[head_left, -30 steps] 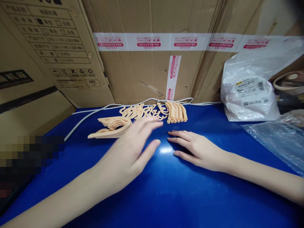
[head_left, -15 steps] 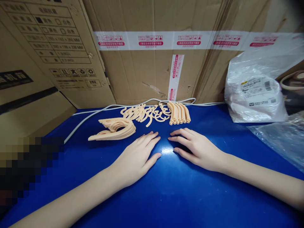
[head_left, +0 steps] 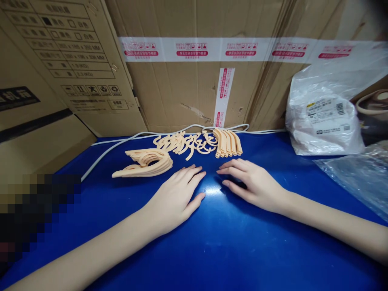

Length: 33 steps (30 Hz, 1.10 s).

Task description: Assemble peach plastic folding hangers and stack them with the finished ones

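Observation:
My left hand (head_left: pixel 177 198) rests palm down on the blue table (head_left: pixel 218 250), fingers stretched and holding nothing. Just beyond it, to the left, lies a stack of curved beige plastic pieces (head_left: pixel 157 163) that look like hanger parts. Opposite, my right hand (head_left: pixel 251 182) has its thumb and fingers apart, with nothing in them. Behind its fingertips stands a row of beige curved bars (head_left: pixel 228 143). A loose heap of beige hooks (head_left: pixel 174 142) lies at the back middle, touched by neither hand.
Cardboard boxes (head_left: pixel 188 89) wall off the back and left. A white cable (head_left: pixel 117 141) runs along the table's rear edge. At the right sit a white plastic bag (head_left: pixel 325 125) with a label and a clear plastic sheet (head_left: pixel 357 178).
My right hand has lifted slightly, its fingers a little farther back and closer together. My left hand stays almost where it was. The beige pieces have not moved.

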Motion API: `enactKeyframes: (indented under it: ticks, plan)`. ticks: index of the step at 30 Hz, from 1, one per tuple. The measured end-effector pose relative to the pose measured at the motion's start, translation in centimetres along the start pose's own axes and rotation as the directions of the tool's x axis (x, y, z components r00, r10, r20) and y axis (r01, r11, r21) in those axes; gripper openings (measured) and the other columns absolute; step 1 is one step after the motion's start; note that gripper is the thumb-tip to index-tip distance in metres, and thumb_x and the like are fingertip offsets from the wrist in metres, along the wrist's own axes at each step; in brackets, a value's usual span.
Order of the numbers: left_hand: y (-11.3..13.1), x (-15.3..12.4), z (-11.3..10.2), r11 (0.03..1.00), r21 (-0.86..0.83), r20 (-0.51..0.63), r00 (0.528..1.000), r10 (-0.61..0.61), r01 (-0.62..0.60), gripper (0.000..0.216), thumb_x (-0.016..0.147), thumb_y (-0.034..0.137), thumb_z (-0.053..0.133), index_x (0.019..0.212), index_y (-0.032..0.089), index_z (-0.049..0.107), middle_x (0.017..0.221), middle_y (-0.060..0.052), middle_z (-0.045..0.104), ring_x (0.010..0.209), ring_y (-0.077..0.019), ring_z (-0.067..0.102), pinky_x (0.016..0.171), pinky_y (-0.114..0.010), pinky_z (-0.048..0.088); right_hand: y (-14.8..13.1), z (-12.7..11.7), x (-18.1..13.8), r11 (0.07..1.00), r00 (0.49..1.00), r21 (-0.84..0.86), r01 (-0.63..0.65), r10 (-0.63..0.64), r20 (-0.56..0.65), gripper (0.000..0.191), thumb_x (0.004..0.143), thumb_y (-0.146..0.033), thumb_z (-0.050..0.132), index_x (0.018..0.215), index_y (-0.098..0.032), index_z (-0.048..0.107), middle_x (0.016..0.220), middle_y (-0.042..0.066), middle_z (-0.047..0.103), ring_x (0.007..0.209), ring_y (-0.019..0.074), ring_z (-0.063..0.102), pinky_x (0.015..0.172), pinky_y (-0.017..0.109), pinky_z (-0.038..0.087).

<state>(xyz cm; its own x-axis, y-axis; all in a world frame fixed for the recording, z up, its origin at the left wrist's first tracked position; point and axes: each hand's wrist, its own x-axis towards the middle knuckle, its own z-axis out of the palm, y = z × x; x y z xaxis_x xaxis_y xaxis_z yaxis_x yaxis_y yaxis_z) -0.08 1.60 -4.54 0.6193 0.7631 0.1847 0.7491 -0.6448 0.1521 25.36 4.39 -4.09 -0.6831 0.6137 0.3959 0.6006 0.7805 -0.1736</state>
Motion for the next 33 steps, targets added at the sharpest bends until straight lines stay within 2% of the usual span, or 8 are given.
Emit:
enactKeyframes:
  ticks: [5, 10, 14, 20, 23, 26, 31, 33]
  plan:
    - [-1.3, -0.7, -3.2, 0.996, 0.09, -0.037, 0.999, 0.025, -0.022, 0.059, 0.098, 0.042, 0.051, 0.15, 0.015, 0.042, 0.157, -0.015, 0.043, 0.147, -0.0336, 0.037, 0.12, -0.055, 0.034, 1.7, -2.1, 0.6, 0.997, 0.995, -0.055, -0.056, 0.051, -0.088, 0.024, 0.101, -0.028, 0.048, 0.113, -0.018, 0.066, 0.115, 0.013, 0.069, 0.106, 0.0272, 0.066, 0.092, 0.045, 0.054]
    - [-9.4, -2.6, -7.4, 0.979, 0.18, -0.032, 0.995, -0.091, 0.095, 0.116, 0.069, 0.072, 0.073, 0.159, 0.016, 0.024, 0.163, -0.02, 0.031, 0.147, -0.044, 0.033, 0.115, -0.063, 0.034, 2.5, -2.4, 0.5, 0.999, 0.998, -0.041, 0.019, -0.021, -0.061, 0.022, 0.101, -0.025, 0.048, 0.111, -0.019, 0.067, 0.111, 0.011, 0.07, 0.104, 0.0242, 0.066, 0.09, 0.042, 0.054]
    - [-14.7, -3.1, -8.5, 0.965, 0.185, 0.114, 0.972, -0.207, 0.184, 0.13, 0.06, 0.077, 0.075, 0.155, 0.004, 0.025, 0.155, -0.027, 0.041, 0.137, -0.0458, 0.045, 0.106, -0.065, 0.04, 2.0, -1.2, 0.6, 0.994, 0.994, -0.027, 0.108, -0.107, 0.024, 0.024, 0.102, -0.026, 0.046, 0.109, -0.019, 0.069, 0.108, 0.01, 0.071, 0.1, 0.0223, 0.067, 0.086, 0.039, 0.054]
    - [-15.4, -1.6, -8.5, 0.974, 0.134, 0.231, 0.95, -0.209, 0.181, 0.084, 0.074, 0.06, 0.07, 0.138, 0.01, 0.05, 0.125, -0.01, 0.07, 0.106, -0.0258, 0.068, 0.092, -0.044, 0.056, 1.5, 0.1, 0.6, 0.99, 0.987, -0.014, 0.139, -0.137, 0.084, 0.027, 0.103, -0.028, 0.044, 0.108, -0.018, 0.069, 0.109, 0.01, 0.07, 0.094, 0.021, 0.067, 0.081, 0.039, 0.053]
    - [-15.4, -0.8, -8.9, 0.975, 0.125, 0.27, 0.939, -0.214, 0.186, 0.061, 0.075, 0.047, 0.07, 0.125, 0.013, 0.061, 0.108, -0.002, 0.076, 0.089, -0.0197, 0.069, 0.079, -0.033, 0.058, 1.7, 0.3, 0.5, 0.992, 0.989, 0.018, 0.124, -0.125, 0.076, 0.027, 0.103, -0.028, 0.044, 0.107, -0.018, 0.069, 0.11, 0.01, 0.07, 0.096, 0.0209, 0.066, 0.083, 0.038, 0.053]
    - [-15.2, -0.4, -9.4, 0.976, 0.116, 0.285, 0.935, -0.211, 0.185, 0.056, 0.072, 0.04, 0.073, 0.12, 0.013, 0.063, 0.105, -0.001, 0.076, 0.085, -0.0185, 0.069, 0.075, -0.03, 0.058, 1.8, 0.3, 0.5, 0.992, 0.991, 0.044, 0.114, -0.117, 0.07, 0.026, 0.103, -0.028, 0.045, 0.108, -0.018, 0.069, 0.11, 0.01, 0.069, 0.097, 0.0206, 0.066, 0.085, 0.038, 0.053]
    - [-14.4, -0.7, -9.5, 0.982, 0.095, 0.241, 0.953, -0.184, 0.165, 0.048, 0.089, 0.043, 0.057, 0.129, 0.015, 0.058, 0.111, 0.002, 0.074, 0.092, -0.0159, 0.069, 0.08, -0.027, 0.056, 1.8, 0.3, 0.5, 0.993, 0.992, 0.062, 0.103, -0.107, 0.07, 0.025, 0.102, -0.026, 0.046, 0.107, -0.018, 0.069, 0.109, 0.009, 0.068, 0.097, 0.02, 0.065, 0.086, 0.037, 0.054]
    - [-14.4, -0.8, -9.4, 0.982, 0.09, 0.244, 0.952, -0.184, 0.167, 0.052, 0.087, 0.046, 0.06, 0.131, 0.017, 0.058, 0.113, 0.003, 0.074, 0.093, -0.0169, 0.069, 0.081, -0.028, 0.057, 1.8, 0.3, 0.5, 0.992, 0.992, 0.071, 0.102, -0.107, 0.064, 0.025, 0.102, -0.027, 0.046, 0.107, -0.018, 0.069, 0.109, 0.01, 0.069, 0.097, 0.0201, 0.065, 0.086, 0.037, 0.055]
